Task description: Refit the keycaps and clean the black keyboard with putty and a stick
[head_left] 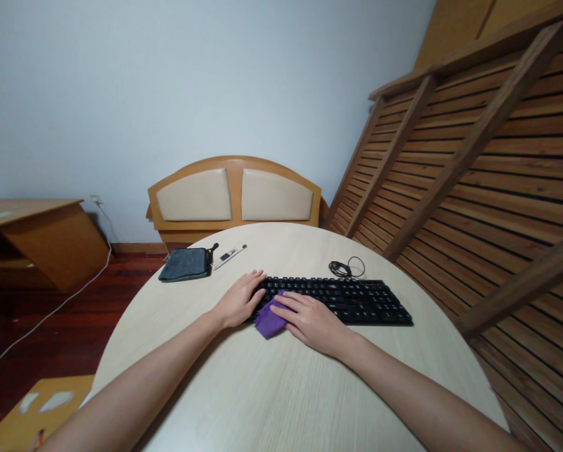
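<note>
While the black keyboard (361, 301) on the round table (262, 395) is touched at its left end by the flattened left hand (240, 302), a purple cloth (268, 321) is pressed beneath the right hand (315, 319). Whether it is pinched cannot be told.

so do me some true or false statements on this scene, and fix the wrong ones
1. The left hand is at the left end of the keyboard. True.
2. The keyboard is white. False: it is black.
3. The right hand is on a purple cloth. True.
4. The purple cloth is at the keyboard's right end. False: it is toward the left end.
5. A coiled cable lies on the table, beyond the keyboard. True.
</note>
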Demonstrator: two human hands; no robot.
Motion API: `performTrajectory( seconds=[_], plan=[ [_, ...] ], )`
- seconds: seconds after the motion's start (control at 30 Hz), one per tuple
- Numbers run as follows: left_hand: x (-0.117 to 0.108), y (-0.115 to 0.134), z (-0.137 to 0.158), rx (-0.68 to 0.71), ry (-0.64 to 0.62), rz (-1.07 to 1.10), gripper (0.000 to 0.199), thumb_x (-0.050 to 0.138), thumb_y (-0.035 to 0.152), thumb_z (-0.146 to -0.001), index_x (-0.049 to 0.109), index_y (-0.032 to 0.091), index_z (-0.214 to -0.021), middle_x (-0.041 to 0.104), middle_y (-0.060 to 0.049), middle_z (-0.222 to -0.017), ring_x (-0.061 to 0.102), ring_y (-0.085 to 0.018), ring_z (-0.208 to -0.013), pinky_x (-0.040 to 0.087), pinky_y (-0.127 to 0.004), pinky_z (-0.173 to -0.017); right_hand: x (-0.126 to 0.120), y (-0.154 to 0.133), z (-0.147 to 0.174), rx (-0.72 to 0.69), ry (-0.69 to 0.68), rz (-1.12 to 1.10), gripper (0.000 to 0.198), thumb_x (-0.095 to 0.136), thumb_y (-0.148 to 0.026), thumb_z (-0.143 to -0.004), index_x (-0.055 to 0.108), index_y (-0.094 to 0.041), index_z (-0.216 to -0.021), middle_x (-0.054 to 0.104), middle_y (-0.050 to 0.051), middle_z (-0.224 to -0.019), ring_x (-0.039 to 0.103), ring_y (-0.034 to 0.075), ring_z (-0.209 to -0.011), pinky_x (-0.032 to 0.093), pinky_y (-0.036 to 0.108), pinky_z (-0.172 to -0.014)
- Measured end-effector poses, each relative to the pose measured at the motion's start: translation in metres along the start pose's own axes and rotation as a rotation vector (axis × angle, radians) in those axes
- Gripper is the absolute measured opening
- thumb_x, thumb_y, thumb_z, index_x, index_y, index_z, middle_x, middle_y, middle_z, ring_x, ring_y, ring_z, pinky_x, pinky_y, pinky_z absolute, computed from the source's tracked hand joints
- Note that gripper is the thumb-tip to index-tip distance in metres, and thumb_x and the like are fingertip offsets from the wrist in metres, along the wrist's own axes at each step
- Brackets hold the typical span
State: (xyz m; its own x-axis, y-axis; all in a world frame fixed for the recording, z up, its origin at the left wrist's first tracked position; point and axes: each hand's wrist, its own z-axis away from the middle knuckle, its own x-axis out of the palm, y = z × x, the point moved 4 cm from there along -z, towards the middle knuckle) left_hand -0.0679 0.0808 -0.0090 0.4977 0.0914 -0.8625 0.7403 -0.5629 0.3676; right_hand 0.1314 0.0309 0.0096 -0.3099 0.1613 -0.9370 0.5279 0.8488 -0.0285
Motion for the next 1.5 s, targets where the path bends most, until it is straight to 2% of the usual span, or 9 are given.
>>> performTrajectory(
  seconds=[0.17, 0.3, 0.4, 0.5, 0.67, 0.87, 1.1, 1.27, 1.5],
  plan=[
    [0.005, 0.001, 0.001, -0.003, -0.063, -0.078, 0.05, 0.038, 0.039, -0.103, 0.048, 0.014, -0.145, 0.039, -0.015, -0.157, 0.033, -0.025, -0.147, 0.024, -0.047, -0.122, 0.015, -0.003, 0.005, -0.141, 0.088, 0.099, 0.035, 0.048, -0.014, -0.099, 0.065, -0.016, -0.129, 0.064, 0.012, -0.136, 0.057, 0.022, -0.13, 0.048, 0.043, -0.109],
    [0.005, 0.002, 0.0, -0.001, -0.081, -0.097, 0.051, 0.04, 0.039, -0.102, 0.046, 0.014, -0.147, 0.039, -0.015, -0.157, 0.035, -0.025, -0.146, 0.023, -0.047, -0.122, 0.001, -0.007, 0.01, -0.245, 0.109, 0.143, 0.027, 0.05, -0.013, -0.098, 0.07, -0.012, -0.117, 0.072, 0.012, -0.122, 0.064, 0.022, -0.119, 0.046, 0.045, -0.109],
    [0.005, 0.002, -0.001, 0.0, -0.075, -0.092, 0.051, 0.04, 0.038, -0.102, 0.046, 0.015, -0.146, 0.04, -0.015, -0.156, 0.036, -0.025, -0.145, 0.024, -0.048, -0.122, -0.022, 0.008, 0.004, -0.075, 0.123, 0.091, 0.025, 0.052, -0.013, -0.096, 0.071, -0.015, -0.113, 0.077, 0.01, -0.109, 0.069, 0.021, -0.107, 0.05, 0.041, -0.103],
    [0.005, 0.002, 0.0, -0.006, -0.063, -0.087, 0.05, 0.041, 0.039, -0.102, 0.046, 0.016, -0.146, 0.041, -0.014, -0.156, 0.037, -0.025, -0.145, 0.024, -0.049, -0.121, -0.041, 0.034, -0.008, 0.168, 0.139, 0.062, 0.033, 0.05, -0.011, -0.094, 0.068, -0.017, -0.121, 0.075, 0.008, -0.115, 0.07, 0.022, -0.104, 0.053, 0.039, -0.095],
    [0.005, 0.003, 0.0, -0.007, -0.056, -0.076, 0.05, 0.041, 0.037, -0.101, 0.045, 0.014, -0.146, 0.043, -0.015, -0.155, 0.038, -0.025, -0.144, 0.024, -0.049, -0.122, -0.037, 0.068, -0.029, 0.494, 0.1, 0.11, 0.032, 0.047, -0.013, -0.094, 0.069, -0.016, -0.118, 0.07, 0.009, -0.126, 0.063, 0.021, -0.118, 0.046, 0.032, -0.101],
    [0.003, 0.005, 0.0, -0.011, -0.058, -0.083, 0.05, 0.041, 0.035, -0.101, 0.045, 0.013, -0.146, 0.044, -0.016, -0.154, 0.039, -0.026, -0.144, 0.024, -0.05, -0.121, -0.013, 0.067, -0.04, 0.598, -0.013, 0.147, 0.015, 0.056, -0.025, -0.093, 0.068, -0.018, -0.098, 0.075, 0.009, -0.101, 0.069, 0.022, -0.098, 0.049, 0.028, -0.085],
    [0.001, 0.008, 0.0, 0.007, -0.073, -0.105, 0.054, 0.047, 0.04, -0.098, 0.046, 0.014, -0.146, 0.045, -0.016, -0.153, 0.042, -0.028, -0.141, 0.025, -0.052, -0.121, -0.029, 0.093, -0.046, 0.75, -0.062, 0.266, 0.026, 0.043, -0.026, -0.102, 0.056, -0.014, -0.12, 0.074, 0.017, -0.094, 0.072, 0.029, -0.092, 0.05, 0.034, -0.079],
    [0.001, 0.008, 0.001, 0.021, -0.088, -0.13, 0.054, 0.047, 0.04, -0.098, 0.047, 0.013, -0.146, 0.046, -0.017, -0.152, 0.043, -0.029, -0.14, 0.025, -0.052, -0.121, -0.023, 0.088, -0.057, 0.716, -0.146, 0.254, 0.024, 0.044, -0.024, -0.101, 0.057, -0.011, -0.116, 0.073, 0.021, -0.1, 0.071, 0.03, -0.098, 0.05, 0.035, -0.083],
    [0.005, 0.007, 0.0, 0.02, -0.106, -0.183, 0.059, 0.044, 0.044, -0.099, 0.04, 0.013, -0.149, 0.041, -0.018, -0.155, 0.04, -0.031, -0.142, 0.027, -0.052, -0.119, -0.002, 0.056, -0.051, 0.532, -0.258, 0.099, 0.033, 0.039, -0.012, -0.1, 0.063, -0.019, -0.122, 0.075, 0.012, -0.109, 0.071, 0.025, -0.104, 0.05, 0.031, -0.087]
  ],
)
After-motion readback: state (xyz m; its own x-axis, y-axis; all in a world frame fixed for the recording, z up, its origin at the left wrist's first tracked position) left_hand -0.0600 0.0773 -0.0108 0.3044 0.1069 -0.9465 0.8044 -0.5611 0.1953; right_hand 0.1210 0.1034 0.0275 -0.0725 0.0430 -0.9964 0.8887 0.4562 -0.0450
